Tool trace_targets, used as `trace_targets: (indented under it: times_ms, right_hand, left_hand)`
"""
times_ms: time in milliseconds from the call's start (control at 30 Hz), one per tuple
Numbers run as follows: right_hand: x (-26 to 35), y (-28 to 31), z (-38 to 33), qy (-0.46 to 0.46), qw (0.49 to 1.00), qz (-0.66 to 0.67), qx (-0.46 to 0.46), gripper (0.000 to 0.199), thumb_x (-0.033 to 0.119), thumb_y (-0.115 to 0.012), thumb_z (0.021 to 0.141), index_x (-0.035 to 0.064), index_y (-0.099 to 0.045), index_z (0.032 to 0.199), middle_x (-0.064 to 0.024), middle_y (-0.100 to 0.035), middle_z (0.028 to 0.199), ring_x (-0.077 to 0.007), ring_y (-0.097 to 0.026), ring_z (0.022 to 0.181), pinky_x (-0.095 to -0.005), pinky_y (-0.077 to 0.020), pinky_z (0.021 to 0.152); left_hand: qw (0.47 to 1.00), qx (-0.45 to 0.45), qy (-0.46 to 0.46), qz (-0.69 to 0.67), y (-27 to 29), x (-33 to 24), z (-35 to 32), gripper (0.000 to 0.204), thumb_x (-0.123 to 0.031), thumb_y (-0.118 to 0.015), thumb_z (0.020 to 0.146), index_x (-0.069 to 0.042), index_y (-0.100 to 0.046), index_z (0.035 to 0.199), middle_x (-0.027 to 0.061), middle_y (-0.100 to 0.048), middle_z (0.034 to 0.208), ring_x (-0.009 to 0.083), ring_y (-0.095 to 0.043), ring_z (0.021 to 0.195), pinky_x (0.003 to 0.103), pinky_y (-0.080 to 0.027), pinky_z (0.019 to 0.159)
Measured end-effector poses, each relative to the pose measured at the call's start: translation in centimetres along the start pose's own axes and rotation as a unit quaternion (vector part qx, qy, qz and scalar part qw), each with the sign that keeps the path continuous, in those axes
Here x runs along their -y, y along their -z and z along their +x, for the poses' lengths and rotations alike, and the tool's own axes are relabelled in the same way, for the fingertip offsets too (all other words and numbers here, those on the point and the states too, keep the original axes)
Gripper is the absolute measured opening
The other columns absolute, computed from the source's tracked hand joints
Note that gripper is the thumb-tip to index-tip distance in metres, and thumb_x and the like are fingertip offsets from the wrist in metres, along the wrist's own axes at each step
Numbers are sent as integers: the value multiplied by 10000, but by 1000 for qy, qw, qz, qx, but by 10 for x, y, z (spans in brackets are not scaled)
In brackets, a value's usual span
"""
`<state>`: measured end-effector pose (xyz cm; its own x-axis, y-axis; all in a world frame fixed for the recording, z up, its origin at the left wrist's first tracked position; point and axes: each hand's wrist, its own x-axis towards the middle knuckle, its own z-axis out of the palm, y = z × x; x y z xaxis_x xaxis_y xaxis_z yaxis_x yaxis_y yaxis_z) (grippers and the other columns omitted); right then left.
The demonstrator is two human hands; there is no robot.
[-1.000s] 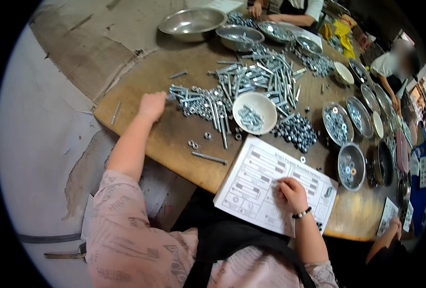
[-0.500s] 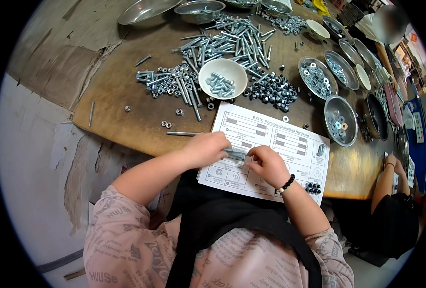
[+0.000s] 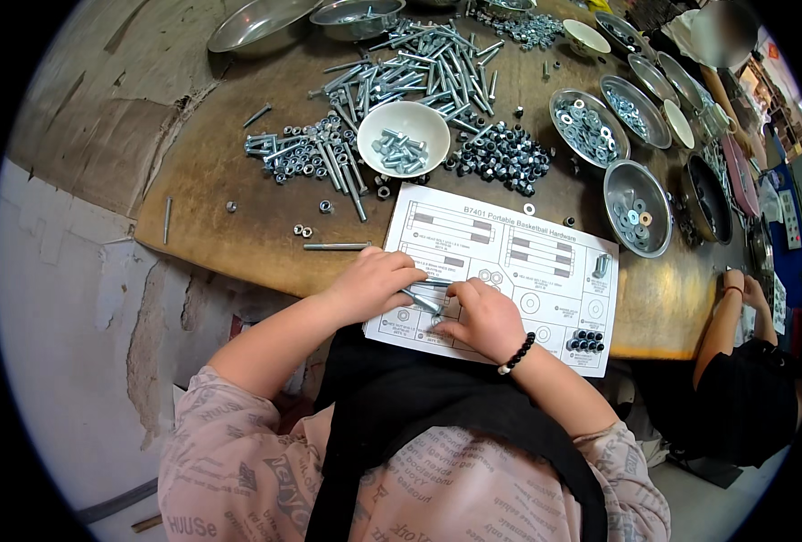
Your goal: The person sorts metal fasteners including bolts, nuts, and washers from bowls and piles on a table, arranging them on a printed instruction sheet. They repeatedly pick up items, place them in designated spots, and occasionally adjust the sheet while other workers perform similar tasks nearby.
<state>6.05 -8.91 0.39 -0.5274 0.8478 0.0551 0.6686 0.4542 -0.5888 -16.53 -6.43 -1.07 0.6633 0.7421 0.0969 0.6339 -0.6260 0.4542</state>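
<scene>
Both hands meet over the white printed paper sheet [image 3: 509, 271] at the near edge of the brown wooden table [image 3: 229, 217]. The left hand [image 3: 374, 282] pinches a few long silver steel bolts [image 3: 421, 294] lying on the sheet; the right hand [image 3: 487, 318], curled, touches their ends.

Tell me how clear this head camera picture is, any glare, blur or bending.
Head view: strong fisheye bending, the wooden table edge curves, black corners all round; even lighting, soft glare on the steel bowls; the hands and printed sheet are sharp; a far person's face is blurred.
</scene>
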Motion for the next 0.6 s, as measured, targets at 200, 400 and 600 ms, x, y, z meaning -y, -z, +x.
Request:
trace_targets:
  times_ms: [200,400,600]
  right_hand:
    - [-10,-2,9,-51,998,-21,-3,344,239,-694,684,101,-563,971,-84,-544,797,-271,-564,736,-363,-467,618]
    - [-16,-2,12,-38,999,-6,-2,256,206,-673,703,142,-608,943,-70,-545,780,-263,-562,729,-356,-465,618]
    - [-14,-2,11,-47,999,5,3,239,190,-664,706,153,-620,938,-61,-547,780,-255,-560,738,-352,-460,635]
  left_hand:
    - [998,-23,25,-44,-2,-1,6,346,-186,-703,662,-101,-584,975,52,-561,945,230,-521,927,351,-363,810]
    - [997,-38,16,-72,-7,11,3,306,-151,-696,667,-91,-603,952,60,-567,922,238,-522,913,359,-368,827]
    - [998,-23,4,-61,-3,9,3,291,-147,-684,677,-90,-607,952,57,-572,936,231,-519,931,353,-368,842]
